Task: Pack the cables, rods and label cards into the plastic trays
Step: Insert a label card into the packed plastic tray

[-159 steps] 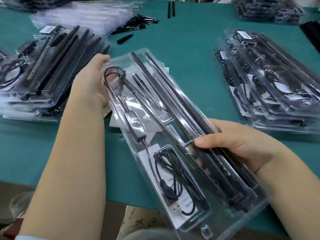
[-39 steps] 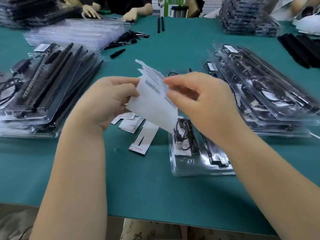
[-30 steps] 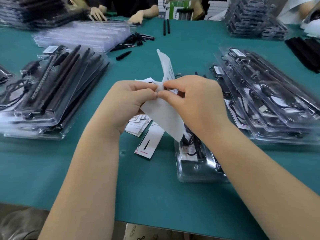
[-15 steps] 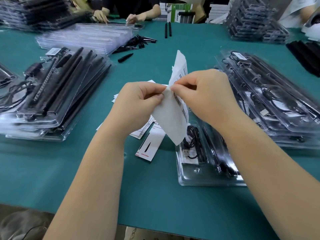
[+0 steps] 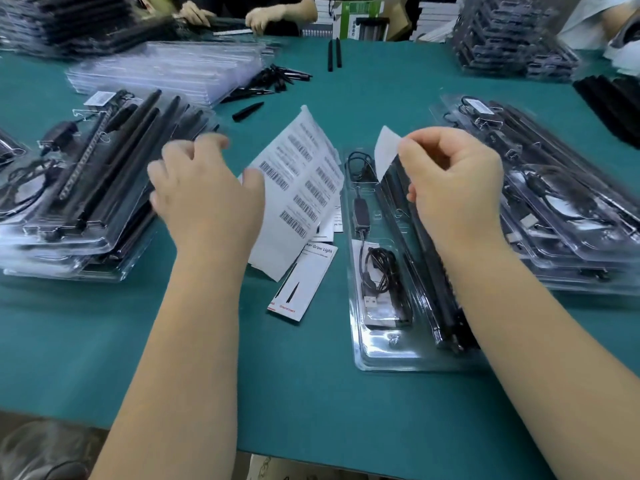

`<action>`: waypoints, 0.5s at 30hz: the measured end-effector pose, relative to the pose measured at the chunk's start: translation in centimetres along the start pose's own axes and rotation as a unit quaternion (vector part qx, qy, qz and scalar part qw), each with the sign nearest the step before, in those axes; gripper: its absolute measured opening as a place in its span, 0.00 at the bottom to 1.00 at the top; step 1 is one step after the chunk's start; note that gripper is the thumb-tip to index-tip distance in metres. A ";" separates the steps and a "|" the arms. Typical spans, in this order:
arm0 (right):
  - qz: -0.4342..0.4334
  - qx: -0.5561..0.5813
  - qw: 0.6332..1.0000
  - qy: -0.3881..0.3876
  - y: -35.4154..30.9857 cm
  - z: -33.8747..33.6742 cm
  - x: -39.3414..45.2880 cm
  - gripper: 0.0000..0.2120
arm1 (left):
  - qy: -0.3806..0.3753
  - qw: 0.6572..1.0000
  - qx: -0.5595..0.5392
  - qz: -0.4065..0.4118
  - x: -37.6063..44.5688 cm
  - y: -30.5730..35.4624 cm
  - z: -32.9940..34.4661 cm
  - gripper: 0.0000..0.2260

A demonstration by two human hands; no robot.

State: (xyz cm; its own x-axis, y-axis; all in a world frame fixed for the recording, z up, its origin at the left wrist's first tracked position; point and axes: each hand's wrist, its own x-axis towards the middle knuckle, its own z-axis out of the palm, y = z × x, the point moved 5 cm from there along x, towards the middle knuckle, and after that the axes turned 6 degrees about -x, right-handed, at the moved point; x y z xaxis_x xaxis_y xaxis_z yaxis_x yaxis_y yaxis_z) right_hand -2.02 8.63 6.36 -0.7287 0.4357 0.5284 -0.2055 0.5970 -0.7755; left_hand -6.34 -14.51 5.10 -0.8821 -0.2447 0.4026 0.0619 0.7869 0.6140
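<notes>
On your far left a stack of packed trays (image 5: 79, 209) sits on the green table (image 5: 311, 393). Your left hand (image 5: 204, 199) is blurred; its thumb presses the edge of the barcode sheet (image 5: 298, 188), though you cannot tell whether the fingers grip it. Label cards (image 5: 304, 278) lie beneath that sheet. The plastic tray (image 5: 391, 351) lies right of them, a coiled cable (image 5: 381, 268) and black rods (image 5: 440, 299) seated in it. Your right hand (image 5: 453, 181) pinches a white sticker (image 5: 386, 150) above the tray's far end. More packed trays (image 5: 561, 209) lie at right. Across the table, another person's hands (image 5: 270, 15) work among further stacks.
</notes>
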 end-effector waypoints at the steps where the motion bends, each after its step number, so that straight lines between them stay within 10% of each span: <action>1: -0.083 -0.053 0.995 0.010 -0.8 -0.1 -0.3 0.06 | 0.008 0.997 -0.068 0.027 -0.2 0.8 0.1 0.12; 5: -0.302 -0.167 0.938 -0.022 -2.7 1.1 -2.2 0.07 | -0.256 0.873 -0.379 -0.167 -2.4 2.5 3.6 0.21; 9: -0.348 -0.191 0.911 -0.111 -2.5 2.3 -3.1 0.08 | -0.285 0.820 -0.438 -0.233 -3.0 2.2 4.9 0.09; 15: 0.122 0.089 0.968 -0.199 1.4 2.9 -0.3 0.06 | -0.268 0.841 -0.440 -0.164 -3.0 2.6 5.2 0.08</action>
State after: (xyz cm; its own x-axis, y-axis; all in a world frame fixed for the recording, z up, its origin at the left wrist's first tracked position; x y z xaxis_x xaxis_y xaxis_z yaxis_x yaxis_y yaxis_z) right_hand -3.98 7.39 4.15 -0.9565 0.2341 0.1742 -0.0785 0.3686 -0.9263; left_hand -6.00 -8.78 1.96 -0.9883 0.1092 -0.1060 -0.1126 -0.0552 0.9921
